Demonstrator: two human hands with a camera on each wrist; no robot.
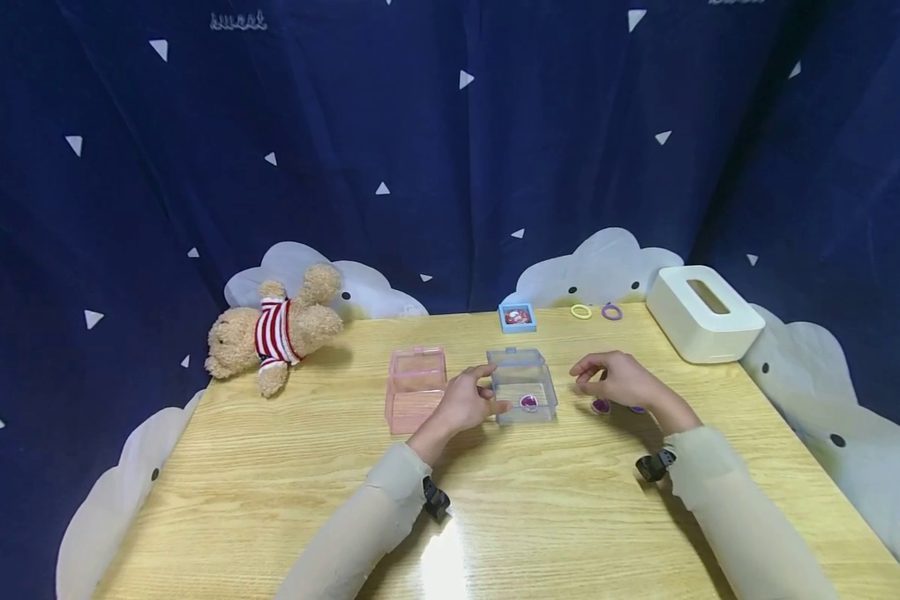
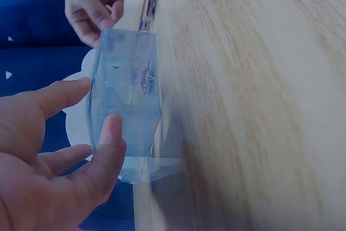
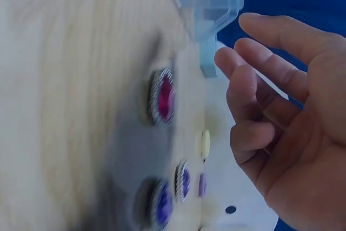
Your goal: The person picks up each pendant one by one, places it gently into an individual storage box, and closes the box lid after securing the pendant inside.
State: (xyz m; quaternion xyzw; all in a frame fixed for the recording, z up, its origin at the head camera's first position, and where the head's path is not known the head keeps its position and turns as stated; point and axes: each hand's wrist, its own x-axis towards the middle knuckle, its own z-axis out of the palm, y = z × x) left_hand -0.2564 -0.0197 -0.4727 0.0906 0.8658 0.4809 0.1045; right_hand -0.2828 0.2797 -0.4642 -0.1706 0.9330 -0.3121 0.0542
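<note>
A clear bluish box (image 1: 523,385) stands with its lid raised on the table, a gem with a silvery edge (image 1: 528,402) inside it. My left hand (image 1: 465,402) is at the box's left side, fingers spread; in the left wrist view its fingertips (image 2: 112,125) are at the box wall (image 2: 127,96), though contact is hard to tell. To the right of the box, my right hand (image 1: 621,382) hovers with nothing in it, fingers loosely bent. Under it lie a red gem (image 3: 163,97) and purple gems (image 3: 162,204), edged in silver.
A pink box (image 1: 417,392) stands open left of the clear one. Behind are a small blue box (image 1: 517,317), a yellow ring (image 1: 581,312) and a purple ring (image 1: 611,311). A white tissue box (image 1: 705,315) stands back right, a teddy bear (image 1: 273,333) lies back left.
</note>
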